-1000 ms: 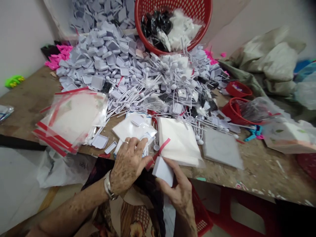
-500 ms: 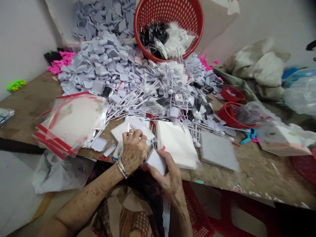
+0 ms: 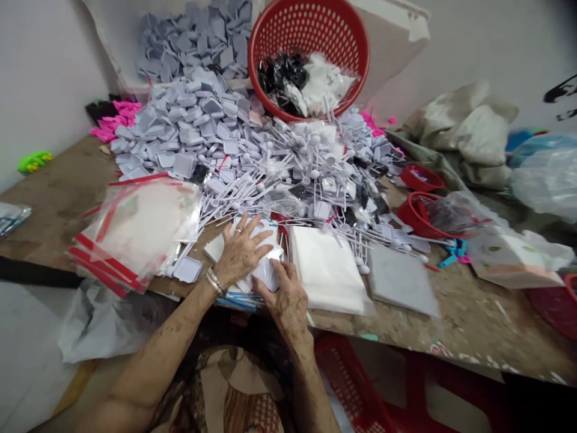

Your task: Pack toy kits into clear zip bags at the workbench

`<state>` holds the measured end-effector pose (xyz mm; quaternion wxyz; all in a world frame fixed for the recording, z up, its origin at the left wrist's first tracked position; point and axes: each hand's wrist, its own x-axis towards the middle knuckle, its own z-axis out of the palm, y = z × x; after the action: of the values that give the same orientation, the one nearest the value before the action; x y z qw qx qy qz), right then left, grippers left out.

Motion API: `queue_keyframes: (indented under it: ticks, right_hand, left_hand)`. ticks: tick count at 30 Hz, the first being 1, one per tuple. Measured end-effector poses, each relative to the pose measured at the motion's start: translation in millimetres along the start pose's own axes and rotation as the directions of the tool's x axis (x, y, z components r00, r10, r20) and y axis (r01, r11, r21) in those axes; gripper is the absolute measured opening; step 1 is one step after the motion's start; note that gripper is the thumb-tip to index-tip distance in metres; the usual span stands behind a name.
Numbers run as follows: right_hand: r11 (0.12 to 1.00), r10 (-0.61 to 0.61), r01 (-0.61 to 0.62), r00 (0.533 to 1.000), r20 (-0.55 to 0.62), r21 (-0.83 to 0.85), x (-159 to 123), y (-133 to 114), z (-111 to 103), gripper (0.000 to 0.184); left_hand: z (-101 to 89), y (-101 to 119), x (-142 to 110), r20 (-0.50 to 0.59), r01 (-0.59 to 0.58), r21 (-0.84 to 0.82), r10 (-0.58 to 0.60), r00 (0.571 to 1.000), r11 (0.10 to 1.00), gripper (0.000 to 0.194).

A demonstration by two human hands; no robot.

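The **left hand** (image 3: 241, 252) has gone from cupping the packets to lying open, fingers spread wide and flat on a low pile of white sheets and printed packets (image 3: 246, 288) at the counter's (image 3: 478, 319) front edge. The **right hand** (image 3: 286, 297) no longer lifts the small white plastic piece (image 3: 267, 273) clear of the pile. Its fingers are now curled over the piece, pressing it down on the pile just beside the left hand. A metal bangle (image 3: 213, 281) circles the left wrist.

Behind them, a tilted red plastic basket (image 3: 311, 36) holds clear bags of black and white parts. Two smaller red baskets sit to the right, the nearer (image 3: 417, 215) with a clear bag (image 3: 451, 213) spilling from it. A red crate (image 3: 347, 379) stands below the counter.

A great heap of pale grey plastic trays (image 3: 193, 123) and white sticks with rounded ends (image 3: 288, 174) rises between the hands and the basket. Red-striped zip bags (image 3: 135, 234) lie to the left of the hands, and a stack of white sheets (image 3: 327, 270) lies to their right, beside a grey square sheet (image 3: 399, 279).
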<state>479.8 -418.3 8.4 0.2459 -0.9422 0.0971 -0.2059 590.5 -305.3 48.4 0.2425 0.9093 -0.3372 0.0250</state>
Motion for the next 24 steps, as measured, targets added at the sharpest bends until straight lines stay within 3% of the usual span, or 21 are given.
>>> queue_keyframes:
  ticks: [2,4,9,18,20,24]
  right_hand:
    - [0.999,-0.002,0.004,1.0,0.024,-0.048,4.9,-1.7,-4.0,0.044]
    - [0.995,-0.021,0.019,0.999,-0.025,-0.101,9.8,-3.3,-2.8,0.045]
    - [0.966,0.002,-0.043,0.987,-0.158,-0.254,22.6,-5.7,12.6,0.046]
    - [0.995,-0.098,0.09,0.963,-0.251,-0.043,31.9,10.6,25.8,0.044]
    - [0.993,-0.106,0.089,0.966,-0.237,-0.082,30.4,9.6,26.1,0.044]
    - [0.985,-0.087,0.072,0.992,-0.087,-0.157,27.4,2.1,14.6,0.04]
  left_hand:
    - [5.9,-12.9,14.9,0.078,0.079,0.026,-0.081,0.994,0.997,0.039]
    - [13.4,-21.9,24.3,0.146,0.096,0.024,-0.099,0.984,0.995,0.038]
    - [21.8,-32.6,27.9,0.163,0.056,0.011,-0.057,0.985,0.998,0.033]
    - [19.4,-39.9,29.5,0.18,0.04,-0.039,-0.032,0.983,0.998,0.033]
    - [18.7,-39.5,28.2,0.184,0.03,-0.052,-0.02,0.983,0.998,0.033]
    - [15.8,-38.1,24.4,0.186,0.013,-0.071,0.0,0.983,0.997,0.034]
